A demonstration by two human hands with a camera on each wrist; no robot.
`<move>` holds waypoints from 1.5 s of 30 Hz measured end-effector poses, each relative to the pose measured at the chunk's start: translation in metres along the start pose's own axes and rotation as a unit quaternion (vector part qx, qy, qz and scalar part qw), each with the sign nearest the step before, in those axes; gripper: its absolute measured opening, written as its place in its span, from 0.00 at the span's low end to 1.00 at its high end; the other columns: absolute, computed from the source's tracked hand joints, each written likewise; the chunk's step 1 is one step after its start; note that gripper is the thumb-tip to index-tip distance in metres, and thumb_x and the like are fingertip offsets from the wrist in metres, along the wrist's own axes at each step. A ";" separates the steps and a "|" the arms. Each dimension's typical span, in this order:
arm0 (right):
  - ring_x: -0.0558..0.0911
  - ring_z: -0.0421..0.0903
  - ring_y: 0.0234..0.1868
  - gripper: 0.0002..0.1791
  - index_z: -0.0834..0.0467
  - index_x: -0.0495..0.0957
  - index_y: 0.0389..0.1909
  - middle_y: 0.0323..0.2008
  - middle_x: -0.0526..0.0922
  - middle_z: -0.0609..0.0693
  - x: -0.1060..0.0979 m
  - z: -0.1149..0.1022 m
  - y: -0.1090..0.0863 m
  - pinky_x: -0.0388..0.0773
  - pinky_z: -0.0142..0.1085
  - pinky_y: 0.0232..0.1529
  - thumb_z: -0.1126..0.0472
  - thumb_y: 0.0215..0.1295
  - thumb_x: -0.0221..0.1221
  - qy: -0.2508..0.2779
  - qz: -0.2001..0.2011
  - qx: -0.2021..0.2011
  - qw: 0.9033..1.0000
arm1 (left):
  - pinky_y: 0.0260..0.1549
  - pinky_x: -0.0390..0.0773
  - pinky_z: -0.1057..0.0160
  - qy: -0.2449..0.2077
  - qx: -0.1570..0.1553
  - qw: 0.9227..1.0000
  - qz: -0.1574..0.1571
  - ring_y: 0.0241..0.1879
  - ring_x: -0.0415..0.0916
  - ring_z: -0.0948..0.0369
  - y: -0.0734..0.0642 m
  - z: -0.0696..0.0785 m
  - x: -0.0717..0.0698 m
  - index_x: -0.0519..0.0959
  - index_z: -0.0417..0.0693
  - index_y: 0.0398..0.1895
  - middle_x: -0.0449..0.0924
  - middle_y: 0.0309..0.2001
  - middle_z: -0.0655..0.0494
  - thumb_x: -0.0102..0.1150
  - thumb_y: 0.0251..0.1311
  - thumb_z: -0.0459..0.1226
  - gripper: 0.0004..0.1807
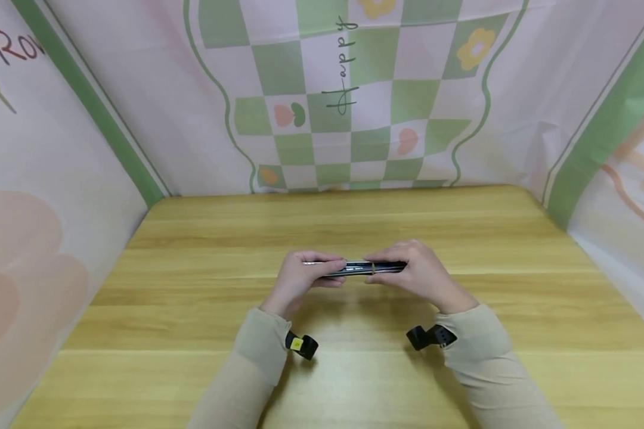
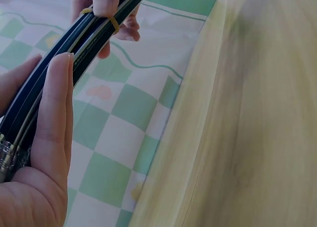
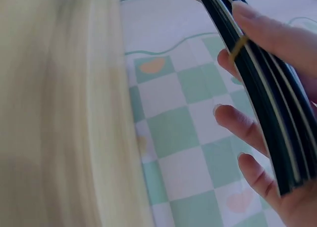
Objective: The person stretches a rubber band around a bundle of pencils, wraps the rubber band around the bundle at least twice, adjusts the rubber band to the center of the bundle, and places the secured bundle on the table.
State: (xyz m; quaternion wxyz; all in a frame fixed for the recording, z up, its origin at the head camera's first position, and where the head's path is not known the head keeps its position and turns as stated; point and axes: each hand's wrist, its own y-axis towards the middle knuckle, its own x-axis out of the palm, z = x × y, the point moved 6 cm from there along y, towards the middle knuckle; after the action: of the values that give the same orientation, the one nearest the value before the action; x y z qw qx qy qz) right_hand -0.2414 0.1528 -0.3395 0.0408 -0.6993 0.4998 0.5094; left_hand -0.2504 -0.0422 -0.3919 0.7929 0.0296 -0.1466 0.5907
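While left hand [image 1: 296,279] grips dark stick bundle [image 1: 356,269], right hand [image 1: 423,271] holds it near band [image 1: 373,269], both hands' fingers curled round.

Bright head view, soft shadows on the table [image 1: 139,333], 2 hazier wrist views

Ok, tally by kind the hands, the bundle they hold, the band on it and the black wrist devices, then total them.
Left hand and right hand: 2
Bundle of slim dark sticks: 1
Band: 1
Black wrist devices: 2
Total: 6
Single sticks overlap too much to count.
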 end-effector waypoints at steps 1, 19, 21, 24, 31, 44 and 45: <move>0.85 0.42 0.35 0.23 0.53 0.88 0.45 0.37 0.90 0.45 -0.001 0.002 -0.001 0.76 0.38 0.39 0.57 0.44 0.78 0.003 0.000 0.015 1.000 | 0.40 0.87 0.57 0.000 0.004 1.000 0.002 0.32 0.88 0.54 0.000 0.001 -0.001 0.83 0.29 0.45 0.86 0.42 0.38 0.68 0.58 0.30 0.14; 0.84 0.42 0.33 0.17 0.52 0.89 0.39 0.33 0.90 0.44 -0.003 -0.010 -0.001 0.70 0.37 0.35 0.59 0.44 0.77 -0.043 0.051 -0.049 0.997 | 0.44 0.86 0.57 -0.033 0.020 0.999 0.008 0.35 0.88 0.53 -0.001 0.002 0.003 0.81 0.24 0.45 0.84 0.42 0.38 0.65 0.59 0.27 0.13; 0.85 0.42 0.33 0.17 0.52 0.90 0.39 0.33 0.90 0.44 -0.002 -0.011 0.000 0.68 0.36 0.35 0.57 0.45 0.77 -0.060 0.048 -0.056 0.995 | 0.45 0.86 0.56 -0.031 0.020 0.999 0.006 0.36 0.88 0.53 -0.002 0.002 0.005 0.81 0.25 0.45 0.84 0.42 0.39 0.65 0.59 0.27 0.13; 0.86 0.42 0.33 0.17 0.51 0.90 0.39 0.34 0.90 0.45 0.001 -0.012 0.001 0.64 0.35 0.34 0.56 0.44 0.77 -0.077 0.042 -0.057 0.995 | 0.45 0.86 0.56 -0.029 0.018 0.999 0.005 0.37 0.87 0.54 -0.002 0.000 0.007 0.82 0.25 0.45 0.84 0.42 0.40 0.66 0.59 0.27 0.13; 0.85 0.41 0.34 0.19 0.51 0.89 0.43 0.35 0.90 0.44 0.003 -0.003 0.000 0.71 0.34 0.38 0.53 0.47 0.76 -0.031 0.004 0.015 0.999 | 0.45 0.86 0.57 -0.026 0.024 0.999 0.029 0.36 0.86 0.58 0.001 -0.002 0.005 0.82 0.24 0.44 0.86 0.38 0.45 0.66 0.58 0.26 0.13; 0.88 0.45 0.33 0.21 0.78 0.75 0.53 0.34 0.87 0.50 0.012 0.034 -0.011 0.88 0.40 0.41 0.63 0.70 0.59 0.417 -0.063 0.255 0.870 | 0.45 0.86 0.58 -0.025 0.034 0.997 0.068 0.36 0.86 0.58 0.002 0.006 -0.011 0.86 0.32 0.40 0.87 0.40 0.44 0.70 0.56 0.30 0.10; 0.88 0.45 0.32 0.19 0.77 0.76 0.51 0.34 0.88 0.51 0.013 0.034 -0.011 0.88 0.40 0.41 0.64 0.69 0.60 0.431 -0.064 0.260 0.862 | 0.45 0.86 0.58 -0.024 0.034 0.997 0.068 0.36 0.86 0.58 0.002 0.006 -0.011 0.86 0.32 0.40 0.87 0.41 0.43 0.70 0.56 0.30 0.10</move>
State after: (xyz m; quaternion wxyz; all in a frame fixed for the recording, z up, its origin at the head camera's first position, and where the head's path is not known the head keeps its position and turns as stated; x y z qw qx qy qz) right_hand -0.2564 0.1690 -0.3708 0.0335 -0.8436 0.5360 0.0050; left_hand -0.2558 -0.0530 -0.3896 0.7456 0.0611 -0.1468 0.6471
